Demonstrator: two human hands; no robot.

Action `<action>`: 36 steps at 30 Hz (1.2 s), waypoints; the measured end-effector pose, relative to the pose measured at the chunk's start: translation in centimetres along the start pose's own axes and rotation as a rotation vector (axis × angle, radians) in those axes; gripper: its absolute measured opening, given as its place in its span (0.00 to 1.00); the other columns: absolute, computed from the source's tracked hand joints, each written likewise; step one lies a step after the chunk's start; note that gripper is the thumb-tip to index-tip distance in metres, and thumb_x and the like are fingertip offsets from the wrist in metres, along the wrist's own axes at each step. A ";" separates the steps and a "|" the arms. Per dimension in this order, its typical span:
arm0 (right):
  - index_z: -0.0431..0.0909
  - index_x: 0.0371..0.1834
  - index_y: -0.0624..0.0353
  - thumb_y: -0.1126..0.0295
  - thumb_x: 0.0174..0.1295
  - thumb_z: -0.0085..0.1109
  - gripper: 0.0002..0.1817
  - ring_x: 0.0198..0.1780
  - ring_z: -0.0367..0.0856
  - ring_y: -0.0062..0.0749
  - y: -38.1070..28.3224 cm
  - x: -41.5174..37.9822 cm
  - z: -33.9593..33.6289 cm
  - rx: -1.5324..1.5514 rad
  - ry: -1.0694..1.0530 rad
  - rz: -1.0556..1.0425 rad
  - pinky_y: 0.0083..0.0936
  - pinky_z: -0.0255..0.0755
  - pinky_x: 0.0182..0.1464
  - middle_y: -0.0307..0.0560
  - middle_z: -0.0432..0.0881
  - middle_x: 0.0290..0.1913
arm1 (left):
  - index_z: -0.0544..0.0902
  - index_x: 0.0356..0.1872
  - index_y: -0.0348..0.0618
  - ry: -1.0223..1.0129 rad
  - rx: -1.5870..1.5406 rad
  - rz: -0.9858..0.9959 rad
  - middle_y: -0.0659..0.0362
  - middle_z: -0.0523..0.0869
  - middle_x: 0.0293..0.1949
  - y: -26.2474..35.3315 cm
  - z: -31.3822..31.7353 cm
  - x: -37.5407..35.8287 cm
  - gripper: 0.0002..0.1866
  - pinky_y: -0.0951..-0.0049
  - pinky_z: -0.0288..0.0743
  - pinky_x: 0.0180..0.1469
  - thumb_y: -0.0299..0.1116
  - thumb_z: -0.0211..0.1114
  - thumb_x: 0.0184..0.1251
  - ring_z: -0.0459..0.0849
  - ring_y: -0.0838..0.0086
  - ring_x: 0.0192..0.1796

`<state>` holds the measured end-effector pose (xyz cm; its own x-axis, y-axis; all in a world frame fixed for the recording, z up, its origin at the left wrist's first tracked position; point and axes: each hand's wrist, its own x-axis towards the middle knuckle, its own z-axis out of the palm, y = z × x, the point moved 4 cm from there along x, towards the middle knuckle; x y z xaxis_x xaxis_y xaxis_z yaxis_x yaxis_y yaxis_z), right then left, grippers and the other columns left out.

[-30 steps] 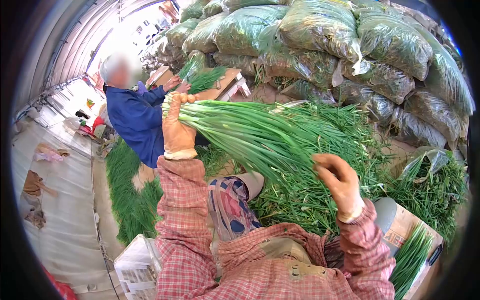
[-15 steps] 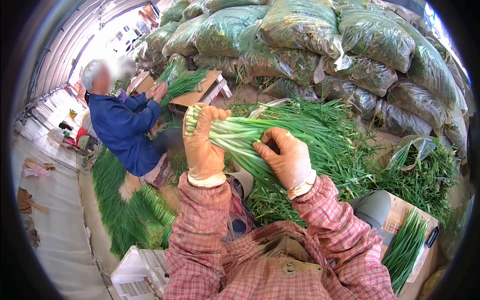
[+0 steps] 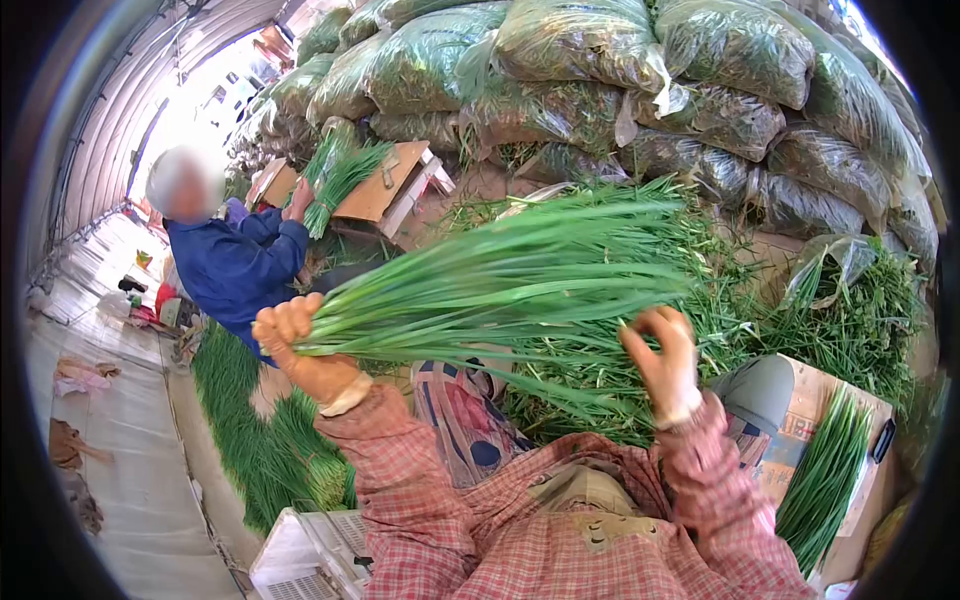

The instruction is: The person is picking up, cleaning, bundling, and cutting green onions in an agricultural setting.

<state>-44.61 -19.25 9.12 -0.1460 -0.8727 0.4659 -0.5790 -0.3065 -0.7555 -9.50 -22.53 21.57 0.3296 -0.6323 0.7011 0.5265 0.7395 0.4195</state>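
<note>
My left hand (image 3: 300,335), in an orange-tan glove, is closed round the stalk end of a bunch of garlic chives (image 3: 490,275). Long green leaves fan out from it to the right, slightly blurred. To the right, near the leaf tips, my gloved right hand (image 3: 665,365) has curled fingers, with thumb and forefinger close together. A tiny pale spot shows at those fingertips, too small to name. Beneath the bunch lies a heap of loose green leaves (image 3: 590,400), between my knees. The white stalk ends are mostly hidden by my left hand.
A co-worker in a blue jacket (image 3: 230,265) holds greens beside a board (image 3: 380,190). Stuffed plastic sacks (image 3: 570,50) are stacked behind. Chives lie on cardboard (image 3: 860,500) at right and in a row (image 3: 240,410) at left. A white crate (image 3: 300,560) stands near my left side.
My left hand has moved left and down, swinging the bunch nearly level with its leaves rightward. My right hand has come away from the stalks, moving right and down.
</note>
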 end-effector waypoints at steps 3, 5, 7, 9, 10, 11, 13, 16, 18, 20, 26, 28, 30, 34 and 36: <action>0.75 0.39 0.57 0.67 0.41 0.68 0.19 0.45 0.70 0.44 -1.1 -3.0 -2.3 -0.249 0.031 -0.022 0.38 0.63 0.48 0.48 0.75 0.38 | 0.59 0.20 0.52 0.018 0.071 0.107 0.70 0.56 0.17 0.4 1.4 0.6 0.17 0.73 0.64 0.41 0.37 0.56 0.67 0.59 0.81 0.23; 0.77 0.39 0.58 0.62 0.46 0.68 0.18 0.43 0.74 0.42 -3.9 -4.5 0.1 0.135 -0.215 -0.191 0.35 0.66 0.47 0.49 0.77 0.40 | 0.62 0.18 0.51 -0.220 0.245 0.104 0.70 0.58 0.16 -1.4 5.4 0.3 0.17 0.71 0.66 0.38 0.36 0.57 0.65 0.61 0.79 0.21; 0.75 0.49 0.62 0.56 0.57 0.60 0.23 0.56 0.72 0.41 -6.4 -4.9 3.6 0.811 -0.911 0.238 0.34 0.64 0.59 0.50 0.76 0.51 | 0.68 0.24 0.47 -0.532 0.484 0.130 0.67 0.64 0.18 -4.2 9.9 -1.8 0.10 0.71 0.68 0.37 0.34 0.58 0.63 0.67 0.76 0.24; 0.67 0.58 0.62 0.52 0.60 0.54 0.29 0.57 0.72 0.40 -7.8 -4.6 6.0 1.491 -0.856 0.520 0.33 0.67 0.58 0.51 0.72 0.56 | 0.73 0.37 0.42 -1.026 0.692 0.097 0.61 0.73 0.29 -6.5 12.6 -6.4 0.08 0.71 0.70 0.41 0.34 0.57 0.60 0.73 0.70 0.34; 0.62 0.63 0.62 0.50 0.62 0.51 0.33 0.57 0.71 0.39 -7.7 -4.4 6.5 1.826 -0.796 0.653 0.33 0.68 0.57 0.52 0.71 0.59 | 0.73 0.43 0.41 -1.334 0.730 0.031 0.59 0.75 0.36 -7.4 13.0 -9.4 0.13 0.70 0.71 0.45 0.34 0.56 0.59 0.75 0.68 0.41; 0.58 0.65 0.62 0.48 0.61 0.50 0.36 0.60 0.67 0.42 -7.4 -4.1 6.3 1.994 -0.781 0.662 0.36 0.63 0.60 0.54 0.66 0.61 | 0.71 0.49 0.40 -1.642 0.782 0.074 0.57 0.76 0.44 -7.8 14.8 -12.5 0.17 0.68 0.71 0.49 0.36 0.54 0.62 0.74 0.66 0.47; 0.50 0.68 0.62 0.44 0.59 0.49 0.42 0.65 0.59 0.49 -6.7 -3.6 5.5 2.331 -0.731 0.666 0.41 0.55 0.65 0.57 0.57 0.66 | 0.70 0.48 0.41 -1.920 0.776 0.183 0.57 0.75 0.44 -8.2 16.3 -16.2 0.18 0.68 0.70 0.49 0.38 0.53 0.59 0.74 0.67 0.48; 0.44 0.70 0.63 0.49 0.60 0.50 0.43 0.68 0.55 0.52 -4.4 -4.2 4.3 2.272 -0.656 0.561 0.46 0.51 0.68 0.59 0.49 0.70 | 0.72 0.26 0.43 -1.828 0.609 0.346 0.61 0.73 0.25 -8.4 17.3 -18.9 0.09 0.72 0.71 0.37 0.35 0.58 0.43 0.75 0.71 0.33; 0.51 0.67 0.64 0.63 0.57 0.55 0.36 0.57 0.68 0.42 -1.9 -5.2 4.8 2.229 -0.628 0.662 0.37 0.66 0.55 0.56 0.58 0.66 | 0.73 0.19 0.44 -1.781 0.541 0.422 0.63 0.72 0.19 -8.8 17.0 -20.7 0.07 0.73 0.72 0.36 0.33 0.59 0.38 0.76 0.72 0.27; 0.56 0.64 0.64 0.70 0.55 0.56 0.33 0.48 0.72 0.34 -0.4 -5.4 4.8 2.257 -0.612 0.600 0.29 0.71 0.46 0.54 0.64 0.62 | 0.72 0.20 0.44 -1.753 0.514 0.484 0.63 0.72 0.19 -9.8 15.9 -22.6 0.07 0.73 0.73 0.41 0.33 0.58 0.39 0.76 0.71 0.27; 0.70 0.51 0.64 0.74 0.51 0.65 0.23 0.35 0.76 0.31 2.2 -3.5 3.6 1.772 -0.278 0.582 0.25 0.73 0.36 0.48 0.77 0.46 | 0.63 0.62 0.35 -1.146 0.582 -0.693 0.46 0.65 0.62 -7.4 15.2 -18.1 0.44 0.57 0.46 0.69 0.44 0.74 0.45 0.57 0.56 0.68; 0.71 0.50 0.64 0.74 0.51 0.65 0.22 0.34 0.77 0.29 2.3 -3.9 4.4 1.688 -0.205 0.566 0.24 0.73 0.37 0.47 0.77 0.45 | 0.52 0.66 0.33 -0.523 0.662 -0.797 0.43 0.59 0.64 -8.6 8.3 -20.9 0.52 0.63 0.46 0.69 0.40 0.76 0.41 0.54 0.57 0.69; 0.70 0.51 0.63 0.71 0.51 0.65 0.23 0.37 0.77 0.30 2.0 -4.6 5.9 1.609 -0.205 0.541 0.25 0.73 0.39 0.47 0.76 0.46 | 0.43 0.68 0.34 -0.410 0.584 -0.968 0.45 0.59 0.63 -11.4 5.4 -23.1 0.58 0.66 0.50 0.67 0.35 0.77 0.39 0.58 0.62 0.67; 0.72 0.53 0.63 0.70 0.53 0.64 0.23 0.45 0.76 0.26 2.7 -5.3 6.7 1.380 -0.264 0.504 0.24 0.71 0.47 0.43 0.78 0.47 | 0.64 0.57 0.33 -0.270 0.428 -1.327 0.57 0.76 0.48 -14.0 6.1 -25.9 0.38 0.74 0.71 0.49 0.23 0.73 0.42 0.76 0.72 0.49; 0.72 0.53 0.62 0.68 0.53 0.64 0.24 0.47 0.74 0.26 1.9 -3.6 4.0 1.305 -0.200 0.421 0.25 0.69 0.49 0.43 0.78 0.48 | 0.71 0.48 0.36 -0.363 0.554 -1.518 0.59 0.80 0.33 -14.5 6.3 -25.3 0.24 0.76 0.75 0.31 0.24 0.69 0.48 0.80 0.74 0.30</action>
<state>-41.93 -18.17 4.15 0.0597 -0.9923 0.1081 0.6574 -0.0424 -0.7524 -30.46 -15.78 1.38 -0.4213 -0.7834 -0.4569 -0.1750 -0.4241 0.8886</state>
